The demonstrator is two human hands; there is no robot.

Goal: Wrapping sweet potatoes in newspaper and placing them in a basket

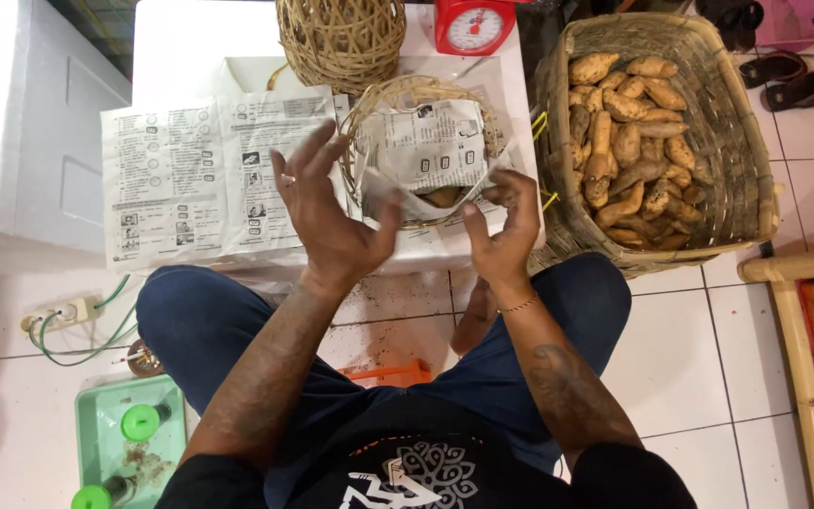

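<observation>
- The small wicker basket (369, 123) stands on the white table (181, 38), near its front edge and toward its right side, lined with a sheet of newspaper (426, 146).
- The paper lining rises above the basket rim at the back and folds down over the front rim, facing the person.
- One sweet potato (442, 197) shows inside the lining, low at the front of the basket, between the two hands.
- Left hand (327, 212): fingers spread and released, raised over the front-left rim of the basket. The thumb reaches the lower left flap of the newspaper; whether it presses the paper cannot be told. The other fingers are clear of the paper.
- Right hand (501, 226): fingers curled and pinching the lower right flap of the newspaper at the front-right rim of the basket. The sweet potato lies just left of these fingertips, not touching them.
- A second, flat spread of newsprint (190, 179) covers the front-left part of the table, just beside the left hand.
- A taller woven basket (341, 38) stands behind the lined basket, toward the rear edge of the table, with a red kitchen scale (473, 24) to its right.
- A large woven tray-basket (746, 179) full of sweet potatoes sits off the right edge of the table.
</observation>
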